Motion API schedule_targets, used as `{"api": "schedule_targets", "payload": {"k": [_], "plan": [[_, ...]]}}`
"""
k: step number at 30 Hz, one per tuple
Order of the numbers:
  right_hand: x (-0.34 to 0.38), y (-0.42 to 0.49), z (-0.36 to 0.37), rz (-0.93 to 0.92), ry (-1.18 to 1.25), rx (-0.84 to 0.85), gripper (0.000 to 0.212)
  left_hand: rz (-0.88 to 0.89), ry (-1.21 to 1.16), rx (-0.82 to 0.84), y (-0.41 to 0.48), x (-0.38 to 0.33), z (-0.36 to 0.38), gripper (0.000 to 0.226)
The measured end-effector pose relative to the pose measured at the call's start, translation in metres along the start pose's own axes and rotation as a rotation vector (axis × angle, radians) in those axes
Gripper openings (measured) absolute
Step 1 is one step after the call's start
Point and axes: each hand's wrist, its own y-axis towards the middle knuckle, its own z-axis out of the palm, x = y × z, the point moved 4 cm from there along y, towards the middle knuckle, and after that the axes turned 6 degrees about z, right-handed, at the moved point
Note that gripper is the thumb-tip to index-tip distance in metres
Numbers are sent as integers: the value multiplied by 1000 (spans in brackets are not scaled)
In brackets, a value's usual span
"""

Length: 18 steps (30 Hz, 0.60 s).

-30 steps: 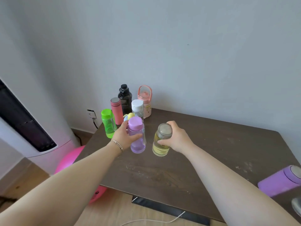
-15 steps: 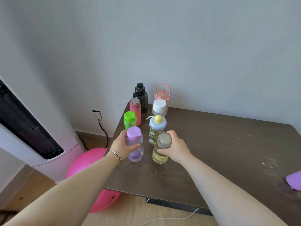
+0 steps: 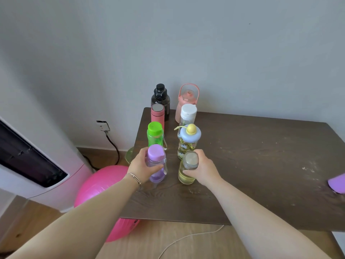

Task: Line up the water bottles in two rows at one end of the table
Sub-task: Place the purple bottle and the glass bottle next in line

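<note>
Forearms reach forward; the left hand point(image 3: 142, 166) has its fingers wrapped around a translucent purple bottle point(image 3: 156, 164), the right hand point(image 3: 204, 170) around a steel-lidded glass bottle point(image 3: 187, 168), both upright on the dark woodgrain tabletop point(image 3: 252, 156), nearest in two rows at its left end.

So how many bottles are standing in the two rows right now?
8. Left row, back to front: black bottle, pink flask, green bottle, purple-capped bottle in the left hand. Right row: pink jug, white-capped bottle, patterned bottle, yellowish jar in the right hand.
</note>
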Motion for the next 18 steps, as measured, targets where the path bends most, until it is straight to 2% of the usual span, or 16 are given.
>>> {"api": "schedule_targets", "payload": {"k": [18], "plan": [[-13,-11,16,55,83,-64,74,42,31,43,3,6,-2,81]]}}
